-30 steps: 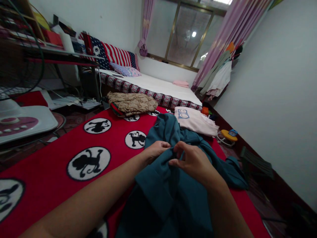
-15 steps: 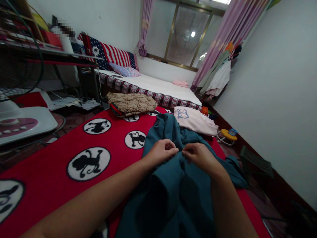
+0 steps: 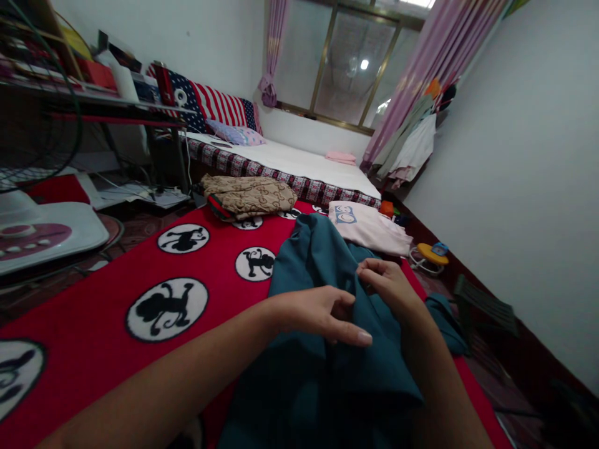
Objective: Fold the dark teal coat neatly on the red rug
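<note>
Left hand (image 3: 322, 315) is lying loosely open, fingers stretched flat across the teal garment (image 3: 322, 262). Right hand (image 3: 390, 284) is just beyond it, fingertips pinching a fold of the same cloth. The garment is spread right under both hands on the red monkey-print blanket (image 3: 116, 274), with a pink folded shirt (image 3: 365, 227) just past it.

- The garment (image 3: 322, 262) lies on the blanket (image 3: 116, 274), under both hands.
- The left hand (image 3: 318, 315) rests nearer than the right hand (image 3: 390, 287).
- A folded shirt (image 3: 365, 227) lies behind the garment; a folded cloth (image 3: 248, 194) lies to its left.
- The bed (image 3: 304, 165) stands behind them.
</note>
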The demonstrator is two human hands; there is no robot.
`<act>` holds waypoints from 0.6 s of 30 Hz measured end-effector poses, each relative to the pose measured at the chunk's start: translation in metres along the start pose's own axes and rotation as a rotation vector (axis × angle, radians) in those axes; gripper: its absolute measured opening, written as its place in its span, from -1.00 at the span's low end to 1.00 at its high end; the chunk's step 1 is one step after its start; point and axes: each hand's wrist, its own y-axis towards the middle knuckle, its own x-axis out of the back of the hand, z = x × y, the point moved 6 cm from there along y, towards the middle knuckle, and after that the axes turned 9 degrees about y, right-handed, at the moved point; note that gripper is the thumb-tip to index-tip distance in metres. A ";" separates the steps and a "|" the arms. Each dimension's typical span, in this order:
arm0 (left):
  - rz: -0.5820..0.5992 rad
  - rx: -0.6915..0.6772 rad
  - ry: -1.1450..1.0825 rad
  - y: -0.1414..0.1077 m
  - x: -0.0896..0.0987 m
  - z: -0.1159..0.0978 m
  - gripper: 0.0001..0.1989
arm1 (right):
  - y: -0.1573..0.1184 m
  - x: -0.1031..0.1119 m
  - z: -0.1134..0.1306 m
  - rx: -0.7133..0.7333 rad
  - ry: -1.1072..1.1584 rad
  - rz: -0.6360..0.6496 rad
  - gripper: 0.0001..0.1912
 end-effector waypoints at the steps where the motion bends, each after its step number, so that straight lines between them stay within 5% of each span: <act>1: 0.051 0.008 -0.018 -0.002 -0.001 -0.002 -0.52 | -0.002 -0.002 0.005 0.032 -0.010 0.001 -0.85; 11: 0.475 -0.013 0.001 -0.033 -0.007 -0.026 -0.55 | -0.012 -0.042 0.020 0.057 -0.007 0.130 -0.87; 14: 0.487 -0.065 0.054 -0.033 -0.012 -0.032 -0.56 | -0.011 -0.043 0.018 0.049 0.006 0.141 -0.86; 18: 0.357 -0.163 0.172 -0.032 -0.014 -0.043 -0.62 | -0.010 -0.034 0.021 0.020 0.154 0.072 -0.82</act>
